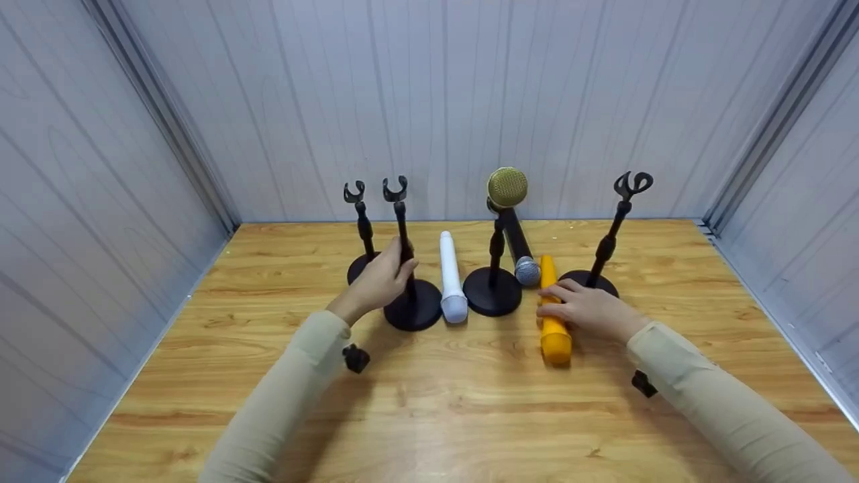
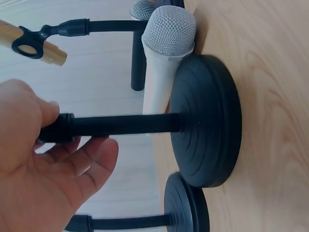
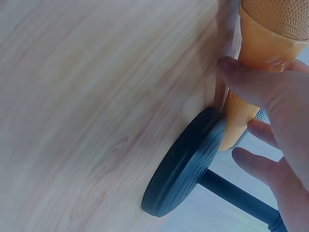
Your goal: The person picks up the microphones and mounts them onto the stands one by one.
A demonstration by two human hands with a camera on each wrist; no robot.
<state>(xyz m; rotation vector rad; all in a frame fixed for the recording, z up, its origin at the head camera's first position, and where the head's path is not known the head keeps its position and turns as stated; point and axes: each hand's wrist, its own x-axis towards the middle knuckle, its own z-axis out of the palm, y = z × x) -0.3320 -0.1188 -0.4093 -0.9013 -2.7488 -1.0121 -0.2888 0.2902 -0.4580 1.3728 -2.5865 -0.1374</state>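
Note:
My left hand (image 1: 379, 278) grips the upright pole of a black microphone stand (image 1: 413, 312), thumb and fingers around it; its clip at the top holds nothing. In the left wrist view, the stand's pole (image 2: 125, 124) passes between the thumb and the fingers. A white microphone (image 1: 451, 275) lies just right of this stand's base. My right hand (image 1: 590, 308) reaches over an orange microphone (image 1: 556, 345) lying on the table and holds its body. In the right wrist view, the thumb is on the near side of the orange microphone (image 3: 260, 53), just below its mesh head.
Another black stand (image 1: 364, 231) is behind my left hand. A middle stand (image 1: 493, 292) bears a gold-headed microphone (image 1: 507, 187). A black microphone (image 1: 527, 271) with a silver head lies behind it. One more stand (image 1: 606, 248) rises beside my right hand. A panelled wall (image 1: 443, 100) closes the back.

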